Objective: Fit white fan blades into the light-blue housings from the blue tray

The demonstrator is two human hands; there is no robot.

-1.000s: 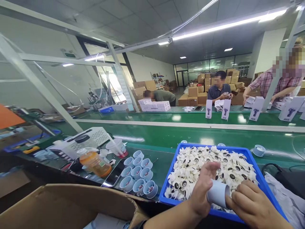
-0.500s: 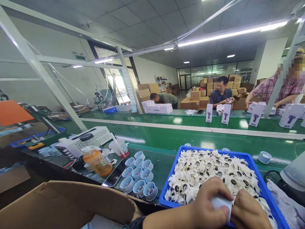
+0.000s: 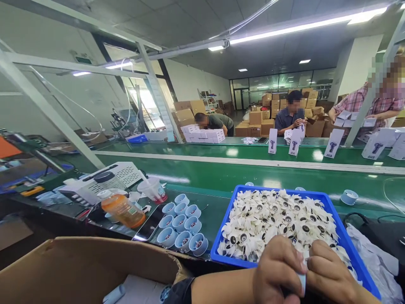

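Both my hands meet at the bottom edge, over the near rim of a blue tray heaped with small white fan impellers. My left hand and my right hand are both closed around one pale blue-white plastic cup-shaped part, of which only a sliver shows between the fingers. A cluster of several matching pale blue cups stands on the bench left of the tray.
An open cardboard box sits at the lower left. An orange drink bottle, a phone, a clear cup and a white device lie on the bench. Beyond runs a green conveyor with white boxes; three people work across it.
My hands have dropped toward the bottom edge and closed tighter on the cup, which is now almost hidden. A worker at the right has lifted boxes off the belt.
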